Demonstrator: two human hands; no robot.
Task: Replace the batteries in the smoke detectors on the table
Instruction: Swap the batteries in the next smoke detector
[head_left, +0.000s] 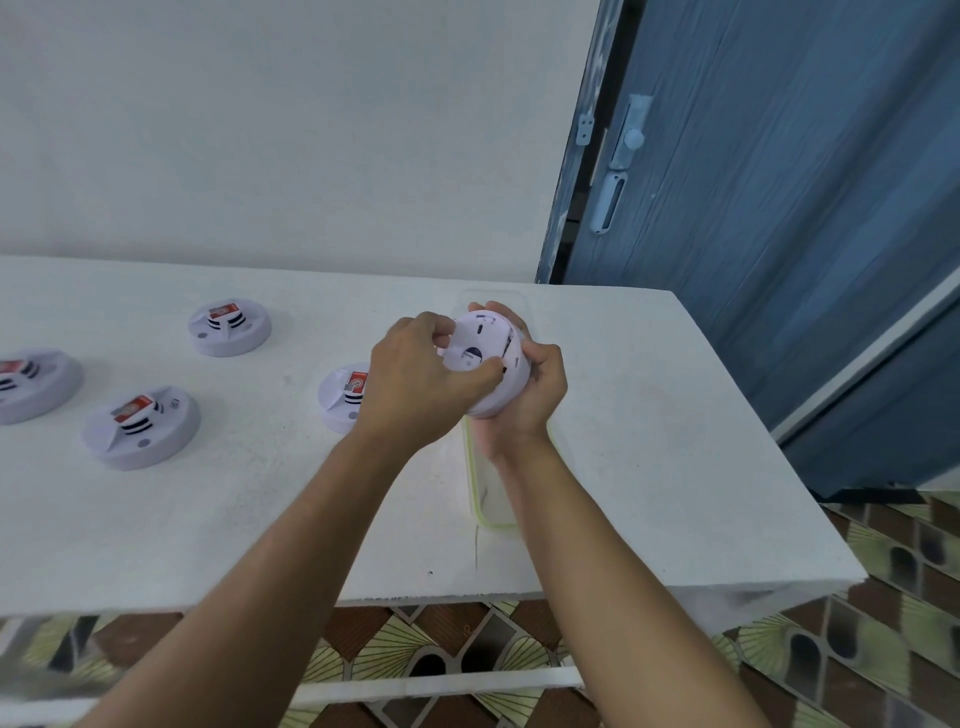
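I hold a white round smoke detector (488, 364) in the air above the table (649, 441), tilted with its back plate toward me. My right hand (530, 400) cups it from below and behind, fingers curled round its rim. My left hand (421, 384) grips the back plate from the left, thumb and fingers curled on its edge. Several other detectors lie open on the table, each with a red battery showing: one at the back (229, 329), one at the far left (31, 384), one front left (141, 427), and one (343, 395) partly hidden behind my left hand.
A clear plastic container with a yellow-green rim (480, 499) stands on the table under my hands. The table's front edge runs close to me and its right edge is near a blue door (779, 208). Patterned floor tiles show below.
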